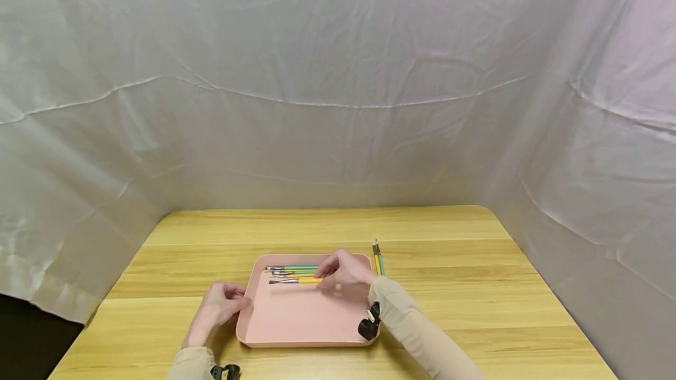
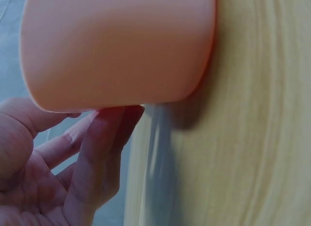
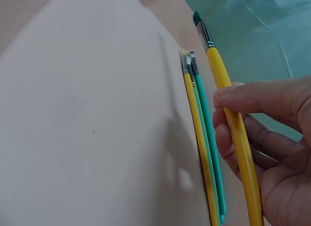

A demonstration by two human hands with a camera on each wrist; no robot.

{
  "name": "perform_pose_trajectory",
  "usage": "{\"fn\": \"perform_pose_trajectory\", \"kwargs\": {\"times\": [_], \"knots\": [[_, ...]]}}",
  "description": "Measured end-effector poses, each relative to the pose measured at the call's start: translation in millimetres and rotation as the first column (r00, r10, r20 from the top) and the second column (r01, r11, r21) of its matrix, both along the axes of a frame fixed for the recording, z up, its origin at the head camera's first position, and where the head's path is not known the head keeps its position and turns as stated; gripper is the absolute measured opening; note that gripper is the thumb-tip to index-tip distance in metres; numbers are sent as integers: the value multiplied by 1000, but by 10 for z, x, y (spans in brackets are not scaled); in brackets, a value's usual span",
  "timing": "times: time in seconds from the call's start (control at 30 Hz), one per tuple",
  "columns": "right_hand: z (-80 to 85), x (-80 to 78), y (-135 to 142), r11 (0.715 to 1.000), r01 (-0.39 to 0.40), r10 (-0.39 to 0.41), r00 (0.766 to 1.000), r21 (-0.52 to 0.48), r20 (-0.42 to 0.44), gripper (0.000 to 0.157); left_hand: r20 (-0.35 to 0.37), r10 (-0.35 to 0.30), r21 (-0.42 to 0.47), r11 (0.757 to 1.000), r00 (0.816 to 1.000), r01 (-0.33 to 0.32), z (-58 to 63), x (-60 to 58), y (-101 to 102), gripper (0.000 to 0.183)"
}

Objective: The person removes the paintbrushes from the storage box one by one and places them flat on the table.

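My right hand (image 1: 344,270) pinches a yellow-handled paintbrush (image 3: 218,66) between thumb and fingers, its dark green bristles pointing left. The brush is held just above the pink tray (image 1: 306,324); its shadow falls on the tray floor. Behind it in the tray lie several paintbrushes (image 1: 296,267) side by side, with green and yellow handles. At the tray's left wall, my left hand (image 1: 217,305) grips the rim, thumb on one side and fingers on the other. The left wrist view shows those fingers (image 2: 99,153) against the tray's edge.
Two more paintbrushes (image 1: 378,258), one yellow and one green, lie on the wooden table (image 1: 475,298) just right of the tray, partly behind my right wrist. Grey-white cloth (image 1: 338,145) hangs around the table's back and sides.
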State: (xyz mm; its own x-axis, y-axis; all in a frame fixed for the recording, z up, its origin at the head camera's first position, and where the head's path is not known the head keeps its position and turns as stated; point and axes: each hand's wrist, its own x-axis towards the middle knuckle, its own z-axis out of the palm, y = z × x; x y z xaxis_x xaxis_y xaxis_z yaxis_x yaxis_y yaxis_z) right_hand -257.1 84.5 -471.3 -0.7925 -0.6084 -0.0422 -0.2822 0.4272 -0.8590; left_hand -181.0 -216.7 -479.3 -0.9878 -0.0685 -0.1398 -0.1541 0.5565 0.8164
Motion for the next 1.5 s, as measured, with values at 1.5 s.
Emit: {"fn": "perform_pose_trajectory", "kwargs": {"times": [1.5], "knots": [[-87, 347, 454, 832, 347, -325, 937, -433, 125, 31, 3, -3, 17, 1000, 1000, 3, -13, -1, -8, 31]]}}
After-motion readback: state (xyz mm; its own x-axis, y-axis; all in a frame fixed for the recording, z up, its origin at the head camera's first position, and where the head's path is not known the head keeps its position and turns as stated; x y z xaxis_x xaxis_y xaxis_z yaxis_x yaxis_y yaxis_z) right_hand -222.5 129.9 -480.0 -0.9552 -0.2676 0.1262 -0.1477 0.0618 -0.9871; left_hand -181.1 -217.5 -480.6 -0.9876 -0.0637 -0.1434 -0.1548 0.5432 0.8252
